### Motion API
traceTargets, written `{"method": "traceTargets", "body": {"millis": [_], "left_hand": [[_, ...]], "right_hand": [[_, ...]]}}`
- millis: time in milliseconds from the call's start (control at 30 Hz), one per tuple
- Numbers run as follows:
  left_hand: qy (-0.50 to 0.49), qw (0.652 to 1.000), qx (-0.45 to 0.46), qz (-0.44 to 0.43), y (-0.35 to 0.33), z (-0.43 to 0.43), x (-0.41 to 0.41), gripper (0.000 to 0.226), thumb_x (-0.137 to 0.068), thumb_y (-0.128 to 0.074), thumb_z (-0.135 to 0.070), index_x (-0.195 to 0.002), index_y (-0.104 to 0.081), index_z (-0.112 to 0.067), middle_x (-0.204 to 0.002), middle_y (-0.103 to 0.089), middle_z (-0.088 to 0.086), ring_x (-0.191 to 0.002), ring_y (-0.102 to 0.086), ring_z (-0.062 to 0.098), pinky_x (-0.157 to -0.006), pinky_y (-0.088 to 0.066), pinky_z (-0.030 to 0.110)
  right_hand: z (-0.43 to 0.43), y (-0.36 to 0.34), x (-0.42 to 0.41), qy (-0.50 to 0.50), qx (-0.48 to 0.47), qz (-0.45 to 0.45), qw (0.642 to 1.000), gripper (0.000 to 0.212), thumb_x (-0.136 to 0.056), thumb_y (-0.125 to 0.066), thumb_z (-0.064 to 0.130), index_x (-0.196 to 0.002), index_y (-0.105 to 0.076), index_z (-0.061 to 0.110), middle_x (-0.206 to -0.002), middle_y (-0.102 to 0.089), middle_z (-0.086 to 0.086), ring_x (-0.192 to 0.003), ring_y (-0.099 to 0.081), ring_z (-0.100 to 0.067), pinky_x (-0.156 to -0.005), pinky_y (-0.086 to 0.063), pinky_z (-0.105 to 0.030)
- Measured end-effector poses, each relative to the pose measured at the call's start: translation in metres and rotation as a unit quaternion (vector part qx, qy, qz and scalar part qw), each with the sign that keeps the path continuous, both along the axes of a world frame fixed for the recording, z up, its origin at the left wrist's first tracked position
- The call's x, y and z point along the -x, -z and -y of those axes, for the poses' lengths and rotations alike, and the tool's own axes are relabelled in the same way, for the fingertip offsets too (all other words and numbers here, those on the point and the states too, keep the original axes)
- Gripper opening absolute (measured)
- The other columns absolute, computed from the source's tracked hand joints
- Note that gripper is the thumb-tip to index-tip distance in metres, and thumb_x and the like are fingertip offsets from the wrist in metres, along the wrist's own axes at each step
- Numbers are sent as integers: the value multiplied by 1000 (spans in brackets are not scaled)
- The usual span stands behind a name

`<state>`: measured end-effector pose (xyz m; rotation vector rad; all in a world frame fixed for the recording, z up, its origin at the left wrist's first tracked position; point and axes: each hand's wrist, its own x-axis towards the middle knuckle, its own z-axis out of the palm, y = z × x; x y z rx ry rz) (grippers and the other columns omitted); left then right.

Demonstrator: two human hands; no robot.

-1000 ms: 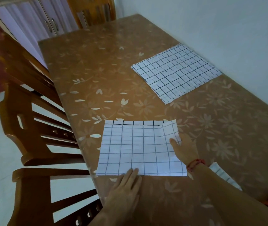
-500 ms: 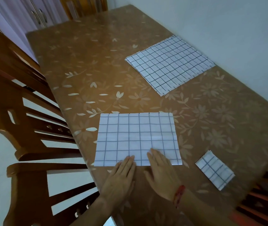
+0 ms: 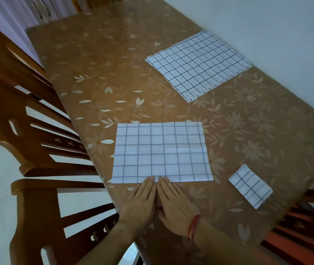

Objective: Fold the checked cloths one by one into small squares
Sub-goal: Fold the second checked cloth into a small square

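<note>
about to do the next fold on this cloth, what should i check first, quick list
Near edge of the half-folded cloth pressed flat: ok, left hand and right hand press it.
Far edges lined up: cannot tell.
Cloth fully on the table: ok, close to its left rim.
Apart from the folded square: ok, that lies to the right.
Apart from the unfolded stack: ok, that lies farther off.
Hands free to grip: ok, both flat, holding nothing.

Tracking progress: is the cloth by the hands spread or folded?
Folded, seemingly once: the checked cloth is a rectangle, smaller than the spread stack, larger than the small square. Left hand and right hand press its near edge.
</note>
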<state>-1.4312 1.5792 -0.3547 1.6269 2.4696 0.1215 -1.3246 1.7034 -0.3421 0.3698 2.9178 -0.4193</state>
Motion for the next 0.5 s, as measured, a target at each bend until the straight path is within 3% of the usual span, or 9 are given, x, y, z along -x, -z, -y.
{"method": "traceTargets", "body": {"millis": [133, 267, 367, 500], "left_hand": [[-24, 999, 39, 9, 0, 9, 3, 57, -93, -32, -34, -135, -53, -1, -144, -48, 15, -135, -44, 25, -106, -42, 46], [-62, 995, 76, 11, 1, 25, 15, 61, -98, -24, -36, -141, -42, 2, -150, -38, 19, -139, -38, 29, -102, -45, 50], [-96, 991, 90, 4, -3, 34, 23, 65, -100, -17, -40, -139, -45, 3, -148, -42, 18, -137, -41, 29, -100, -47, 52], [-122, 988, 92, -7, -10, 42, 27, 75, -100, -5, -45, -135, -50, 3, -143, -48, 18, -132, -47, 30, -102, -45, 48]], "right_hand": [[-4, 4, -6, -9, -17, 17, 1000, 71, -82, -42, 42, -141, -45, 4, -149, -41, -12, -139, -38, -24, -114, -28, -40], [-14, 7, -16, 6, -36, 44, 998, 75, -85, -43, 49, -145, -39, 4, -153, -34, -12, -143, -30, -25, -116, -18, -41], [-25, 7, -28, 26, -46, 52, 997, 74, -88, -41, 50, -146, -36, 3, -155, -30, -12, -145, -26, -25, -112, -13, -42], [-39, 6, -46, 68, -46, 61, 995, 73, -93, -37, 48, -151, -21, 6, -160, -16, -10, -148, -10, -22, -121, -9, -40]]}}
